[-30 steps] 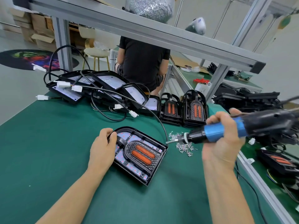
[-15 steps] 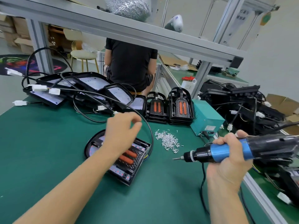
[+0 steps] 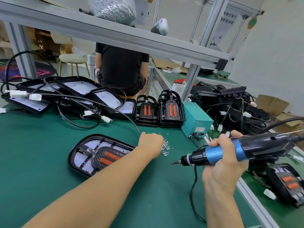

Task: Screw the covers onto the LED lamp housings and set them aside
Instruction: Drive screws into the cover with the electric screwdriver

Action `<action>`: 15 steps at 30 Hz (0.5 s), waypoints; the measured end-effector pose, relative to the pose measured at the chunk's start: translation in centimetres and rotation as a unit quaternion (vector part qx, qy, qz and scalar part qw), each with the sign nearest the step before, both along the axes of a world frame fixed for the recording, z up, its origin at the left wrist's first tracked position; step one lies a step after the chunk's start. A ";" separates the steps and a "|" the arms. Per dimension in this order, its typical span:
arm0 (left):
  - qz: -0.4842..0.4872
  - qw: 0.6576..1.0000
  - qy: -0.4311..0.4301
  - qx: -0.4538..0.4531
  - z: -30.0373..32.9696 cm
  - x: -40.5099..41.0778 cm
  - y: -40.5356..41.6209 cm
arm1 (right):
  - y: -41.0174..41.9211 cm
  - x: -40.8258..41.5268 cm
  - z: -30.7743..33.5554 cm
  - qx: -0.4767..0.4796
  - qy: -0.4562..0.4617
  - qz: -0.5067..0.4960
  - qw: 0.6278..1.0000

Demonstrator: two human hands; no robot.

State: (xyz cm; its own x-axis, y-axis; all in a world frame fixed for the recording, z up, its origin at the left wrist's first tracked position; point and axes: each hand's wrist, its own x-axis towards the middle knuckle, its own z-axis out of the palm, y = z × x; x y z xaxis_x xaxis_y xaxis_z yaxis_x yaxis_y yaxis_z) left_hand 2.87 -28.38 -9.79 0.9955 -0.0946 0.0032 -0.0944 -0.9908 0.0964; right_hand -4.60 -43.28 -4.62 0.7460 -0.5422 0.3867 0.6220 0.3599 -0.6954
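The lamp housing (image 3: 100, 155) lies flat on the green counter (image 3: 41, 145) with its cover (image 3: 107, 157), the dark piece with two orange bars, seated in the middle. The left forearm crosses over the housing's right end. Just right of the housing, the left hand (image 3: 150, 143) rests knuckles-up on the screw pile (image 3: 166, 148), its fingers bent down into the screws; whether that grip has closed on a screw cannot be told, as the fingertips are hidden. Further right of the housing and above the counter, the right hand (image 3: 225, 160) has its grip wrapped tight round the blue band of the screwdriver (image 3: 230, 151), whose bit points left toward the housing without touching it. Behind the housing stand two stacks of covers (image 3: 158, 111), with a teal box (image 3: 195, 120) beside them. Behind and left of the housing lies a heap of housings (image 3: 69, 94) with tangled black cables and white plugs.
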 end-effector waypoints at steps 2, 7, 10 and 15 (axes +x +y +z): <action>0.006 1.000 -0.001 0.006 -0.3 -0.1 -0.1 | -0.3 0.0 0.1 0.002 0.005 -0.001 1.000; 0.012 0.999 -0.025 0.020 -0.7 -0.1 -0.4 | -0.6 0.1 0.0 0.005 0.020 0.005 1.000; -0.004 0.999 -0.029 0.030 -0.8 -0.2 -0.4 | -0.3 -0.1 0.1 -0.001 0.026 0.013 1.000; -0.013 0.999 -0.024 0.020 -0.9 -0.7 -0.7 | -0.5 -0.1 0.6 -0.002 0.060 0.036 0.998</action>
